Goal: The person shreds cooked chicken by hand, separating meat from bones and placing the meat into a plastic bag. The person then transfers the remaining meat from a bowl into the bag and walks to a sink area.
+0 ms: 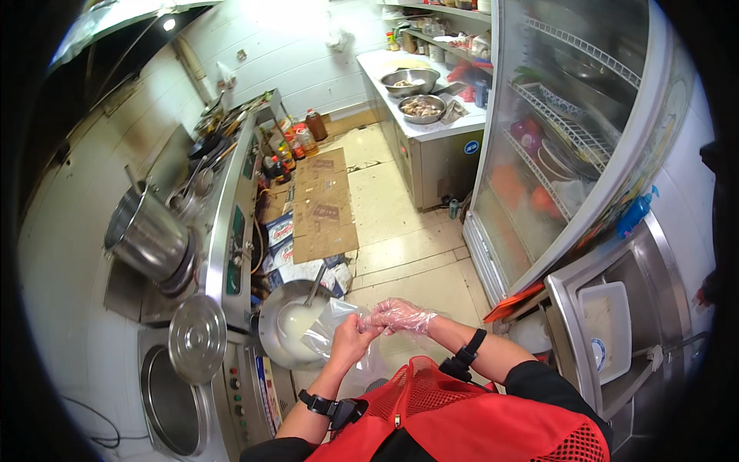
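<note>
Clear plastic film, apparently a thin disposable glove, covers my right hand (398, 316). Bare, my left hand (352, 338) pinches a second piece of clear plastic (326, 332), likely another disposable glove; its loose part spreads to the left. Both hands meet in front of my red mesh vest, their fingertips close together. Just left of them, partly behind the plastic, is a large metal basin (268, 329) with milky white liquid and a utensil handle (316, 286) leaning out of it. Whether my right fingers also grip the plastic is hard to tell.
On the left stand a stove counter (216, 231), a tall steel pot (150, 231) and a round metal lid (198, 341). Cardboard (323, 208) covers part of the floor. A glass-door fridge (496, 173) and a steel sink (563, 289) are right; bowls of food (422, 110) sit on the far counter.
</note>
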Demonstrator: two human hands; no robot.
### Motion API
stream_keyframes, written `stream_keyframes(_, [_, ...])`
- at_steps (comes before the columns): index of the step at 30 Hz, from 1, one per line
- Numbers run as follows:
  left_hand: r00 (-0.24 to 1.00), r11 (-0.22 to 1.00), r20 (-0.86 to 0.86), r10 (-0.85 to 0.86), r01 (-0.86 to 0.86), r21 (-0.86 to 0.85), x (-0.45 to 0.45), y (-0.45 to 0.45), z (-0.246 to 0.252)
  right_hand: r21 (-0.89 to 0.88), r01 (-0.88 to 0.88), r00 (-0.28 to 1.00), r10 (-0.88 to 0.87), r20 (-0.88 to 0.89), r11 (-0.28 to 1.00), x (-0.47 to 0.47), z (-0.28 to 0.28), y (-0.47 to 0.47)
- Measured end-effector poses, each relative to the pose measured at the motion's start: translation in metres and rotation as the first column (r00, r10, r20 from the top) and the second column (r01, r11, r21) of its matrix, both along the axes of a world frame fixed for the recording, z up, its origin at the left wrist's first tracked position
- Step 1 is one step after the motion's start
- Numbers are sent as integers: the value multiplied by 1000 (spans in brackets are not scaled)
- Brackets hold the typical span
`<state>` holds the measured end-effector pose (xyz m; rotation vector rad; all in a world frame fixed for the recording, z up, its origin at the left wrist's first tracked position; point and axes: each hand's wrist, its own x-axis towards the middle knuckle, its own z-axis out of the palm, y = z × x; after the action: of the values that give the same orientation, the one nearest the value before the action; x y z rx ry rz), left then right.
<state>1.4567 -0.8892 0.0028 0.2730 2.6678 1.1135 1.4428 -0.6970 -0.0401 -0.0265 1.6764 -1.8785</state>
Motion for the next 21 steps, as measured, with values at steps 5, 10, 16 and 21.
stream_keyframes(5, [992,993,-60,-110,112,37,-118,37,-21,41,99,994,-97,-51,994,-113,-23,41])
stream_keyframes(10, [947,828,315,61,-224,514,-281,58,-55,560,270,924,-46,-381,784,-261,-44,92])
stream_keyframes(16, [858,201,493,143,-513,835,-495,77,-40,645,746,666,-193,-721,164,-413,-47,186])
stream_keyframes(21, [922,424,328,208,-387,819,-638,96,-31,418,898,438,-349,-829,136,-522,-27,259])
